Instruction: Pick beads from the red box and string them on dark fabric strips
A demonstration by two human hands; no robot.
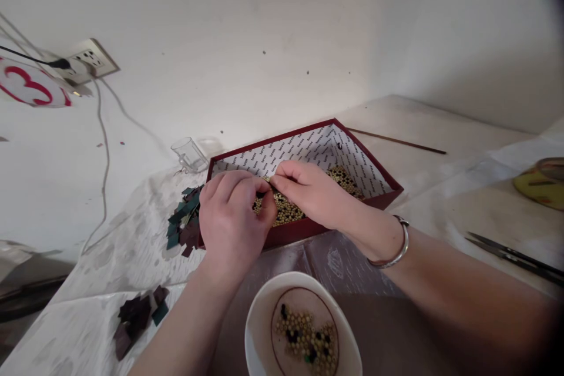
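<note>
My left hand (235, 205) and my right hand (304, 188) meet over a dark red box (304, 228) lined with printed white paper. Both have thumb and forefinger pinched close together, fingertips nearly touching. Whatever lies between them is too small to make out. Inside the box is a layer of small gold and black beads (288, 211). Below my hands, close to me, stands a white bowl (259, 329) with more gold, black and a few green beads in it. A metal bangle (402, 245) circles my right wrist.
Dark green and brown scraps (187, 217) lie left of the box, with a smaller pile (140, 314) nearer me. A glass mug (190, 154) stands behind. At right are a thin stick (396, 140), dark scissors (513, 251) and a yellow tape roll (540, 185). A wall socket (92, 59) holds plugged cables.
</note>
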